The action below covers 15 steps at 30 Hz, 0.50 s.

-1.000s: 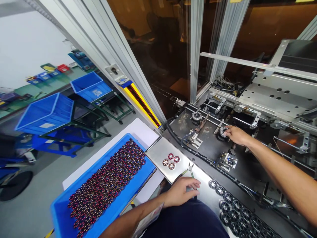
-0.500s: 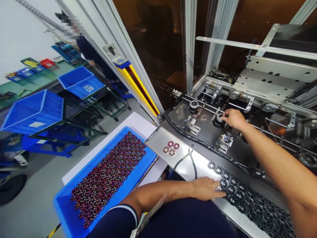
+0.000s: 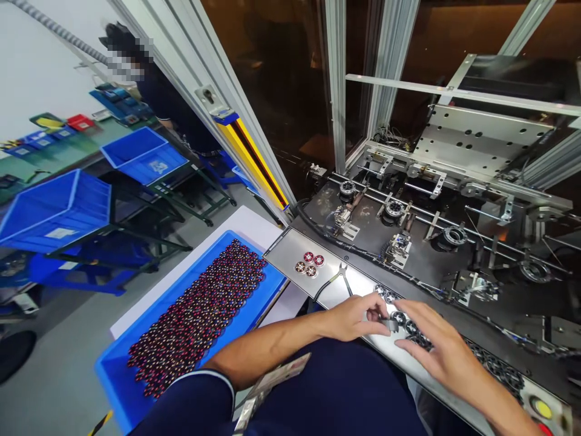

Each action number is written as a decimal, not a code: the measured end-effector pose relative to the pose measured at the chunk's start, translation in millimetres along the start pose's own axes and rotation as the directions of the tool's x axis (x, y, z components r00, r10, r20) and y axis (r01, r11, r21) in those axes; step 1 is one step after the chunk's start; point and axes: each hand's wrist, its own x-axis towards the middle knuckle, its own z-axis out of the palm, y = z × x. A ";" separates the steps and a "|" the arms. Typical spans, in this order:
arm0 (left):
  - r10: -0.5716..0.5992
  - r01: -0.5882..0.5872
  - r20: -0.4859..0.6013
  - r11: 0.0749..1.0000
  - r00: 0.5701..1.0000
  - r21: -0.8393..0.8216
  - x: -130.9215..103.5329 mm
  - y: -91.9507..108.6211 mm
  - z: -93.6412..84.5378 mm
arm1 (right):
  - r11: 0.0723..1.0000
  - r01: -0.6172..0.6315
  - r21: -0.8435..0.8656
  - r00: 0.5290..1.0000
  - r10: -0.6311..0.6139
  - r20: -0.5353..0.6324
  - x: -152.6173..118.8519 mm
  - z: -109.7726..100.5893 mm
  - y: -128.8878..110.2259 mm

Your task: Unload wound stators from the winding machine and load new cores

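Note:
My left hand (image 3: pixel 356 318) is closed with thumb and fingertips pinching a grey ring-shaped stator core (image 3: pixel 391 325) above the metal ledge. My right hand (image 3: pixel 438 345) is open beside it, thumb and fingers apart, facing that core. Below and around the right hand lie rows of black-and-silver stator cores (image 3: pixel 494 366) on the ledge (image 3: pixel 284 257); the hand hides some of them. To the left of my hands rest cutting pliers (image 3: pixel 341 275) with dark handles and several wound stators (image 3: pixel 309 264) with red or copper-coloured windings.
The winding machine (image 3: pixel 372 215) stands beyond the ledge, with round fixtures (image 3: pixel 394 209) along its bed. A blue bin (image 3: pixel 109 375) at left holds many wound stators (image 3: pixel 200 315). Yellow and red buttons (image 3: pixel 541 407) sit at the ledge's right end. Another person (image 3: pixel 167 103) stands near blue crates (image 3: pixel 59 209).
My right hand has left the machine fixture and come back to the ledge, beside my left hand. My left hand has lifted from the rows and now pinches a stator core. The view has shifted slightly.

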 end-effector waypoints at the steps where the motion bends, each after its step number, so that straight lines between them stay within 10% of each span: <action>1: 0.016 -0.017 -0.008 0.998 1.000 -0.055 -1.1 10.6 -3.3 | 0.999 0.000 0.039 1.000 0.001 -0.018 -3.4 6.0 -6.4; 8: 0.035 -0.066 -0.125 0.964 0.992 -0.256 -7.4 43.8 9.0 | 0.991 -0.013 0.130 0.943 0.055 -0.329 -9.0 16.7 -32.5; 15: 0.215 -0.216 -0.139 0.976 0.967 0.010 -16.4 66.5 -14.7 | 0.909 -0.239 0.341 0.971 0.220 0.094 -1.9 -17.7 -26.6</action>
